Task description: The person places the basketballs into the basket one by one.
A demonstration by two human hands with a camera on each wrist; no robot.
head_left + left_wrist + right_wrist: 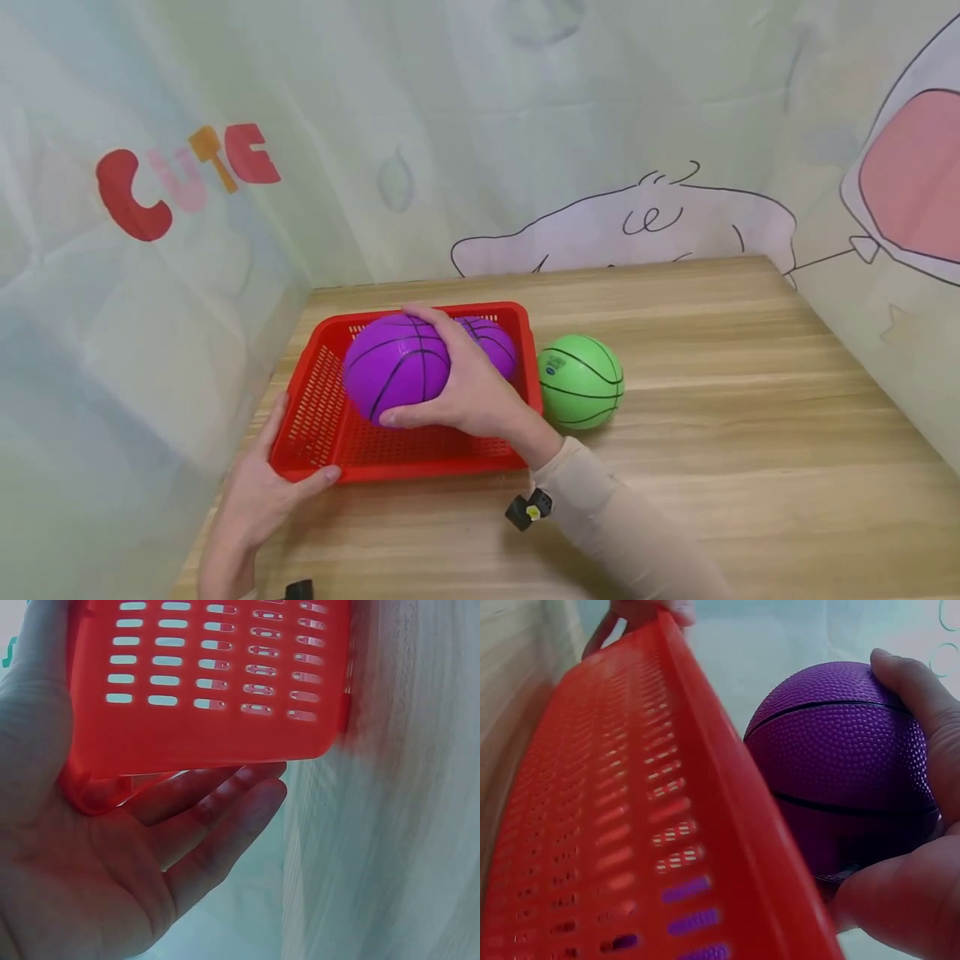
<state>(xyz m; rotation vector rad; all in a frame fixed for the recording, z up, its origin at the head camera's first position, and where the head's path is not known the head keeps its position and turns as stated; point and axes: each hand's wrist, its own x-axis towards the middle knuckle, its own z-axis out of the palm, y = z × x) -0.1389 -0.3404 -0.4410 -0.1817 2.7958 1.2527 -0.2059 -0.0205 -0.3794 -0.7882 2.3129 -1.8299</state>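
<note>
My right hand (472, 392) grips a purple toy basketball (390, 367) from its right side, thumb low and fingers over the top. In the right wrist view that purple ball (840, 757) is above the basket's rim. A second purple basketball (495, 343) lies in the right part of the red plastic basket (405, 473), partly hidden by my right hand. My left hand (258, 492) holds the basket's near left corner, thumb on the front rim and fingers along the left side. The left wrist view shows those fingers (225, 840) reaching past the slotted basket wall (202, 735).
A green basketball (581, 382) sits on the wooden table (720, 400), close against the basket's right side. Printed cloth walls (360, 100) enclose the table at the left, back and right.
</note>
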